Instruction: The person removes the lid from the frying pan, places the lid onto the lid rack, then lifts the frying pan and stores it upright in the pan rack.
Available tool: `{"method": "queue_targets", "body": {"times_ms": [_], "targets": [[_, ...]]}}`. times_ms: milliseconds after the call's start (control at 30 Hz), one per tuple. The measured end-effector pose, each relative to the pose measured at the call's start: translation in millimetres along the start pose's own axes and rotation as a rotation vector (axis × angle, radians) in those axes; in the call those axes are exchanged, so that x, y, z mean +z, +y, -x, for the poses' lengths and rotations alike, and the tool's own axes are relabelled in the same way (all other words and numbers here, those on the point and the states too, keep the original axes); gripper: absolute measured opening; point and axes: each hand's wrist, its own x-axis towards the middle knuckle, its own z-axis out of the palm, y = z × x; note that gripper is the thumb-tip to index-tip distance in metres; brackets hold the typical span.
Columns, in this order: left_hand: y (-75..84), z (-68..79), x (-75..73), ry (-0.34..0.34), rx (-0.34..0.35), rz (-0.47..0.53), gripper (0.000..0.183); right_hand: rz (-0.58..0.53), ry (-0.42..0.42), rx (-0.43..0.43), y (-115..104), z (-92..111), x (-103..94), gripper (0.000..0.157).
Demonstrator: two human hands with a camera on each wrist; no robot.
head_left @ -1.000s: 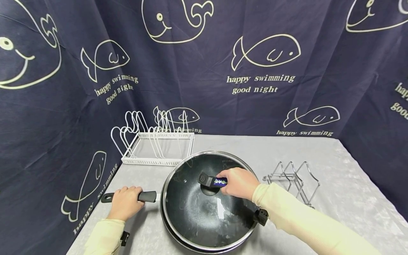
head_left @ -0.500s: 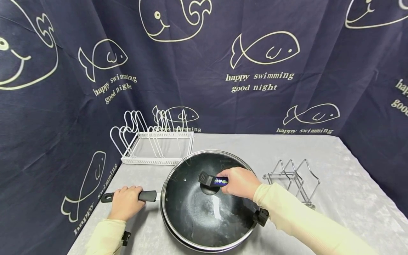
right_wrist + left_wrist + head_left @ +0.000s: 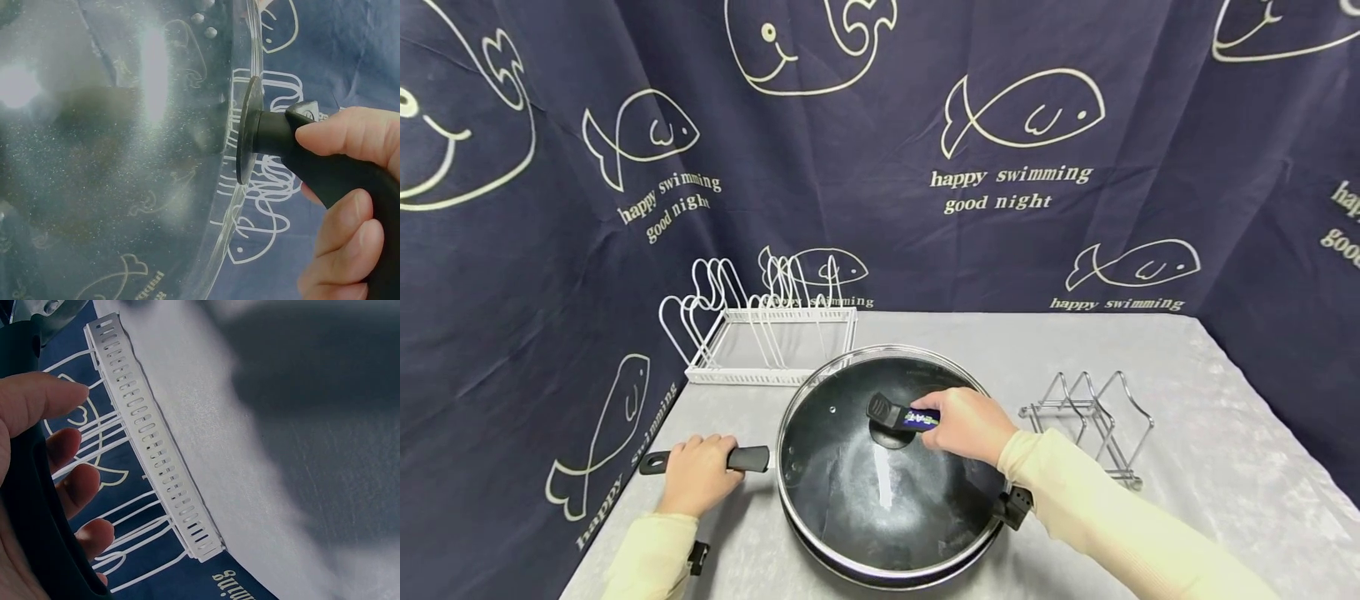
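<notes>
In the head view my left hand grips the black handle of a dark frying pan. Its fingers curl round this handle in the left wrist view as well. A clear glass lid with a metal rim covers most of the pan, whose edge shows below the lid's near rim. My right hand holds the lid's black knob handle, which bears a blue label. Close up in the right wrist view, thumb and fingers wrap that handle. The pan's inside shows only through the glass.
A white wire rack with upright loops stands at the back left, just behind the pan. To the right is a smaller chrome wire rack, near my right forearm. A dark blue printed curtain encloses the grey table.
The lid has risen slightly with my right hand, its far edge higher in view and a wider strip of pan showing at the near side. My left hand stays on the pan handle.
</notes>
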Motion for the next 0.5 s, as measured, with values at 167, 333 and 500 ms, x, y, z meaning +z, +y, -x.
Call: {"method": "queue_targets", "body": {"times_ms": [167,333,500], "targets": [[-1.0,2.1,1.7,0.023,0.006,-0.011,0.028,-0.006,0.006,0.0,-1.0,-0.2,-0.7,0.044],[-0.3,2.6,1.3,0.041,0.011,-0.02,0.034,-0.008,0.011,0.0,-1.4,2.0,0.1,0.044],[-0.3,2.0,2.3,0.04,0.011,-0.024,0.035,-0.019,0.017,-0.005,-1.8,1.6,-0.1,0.045]]}}
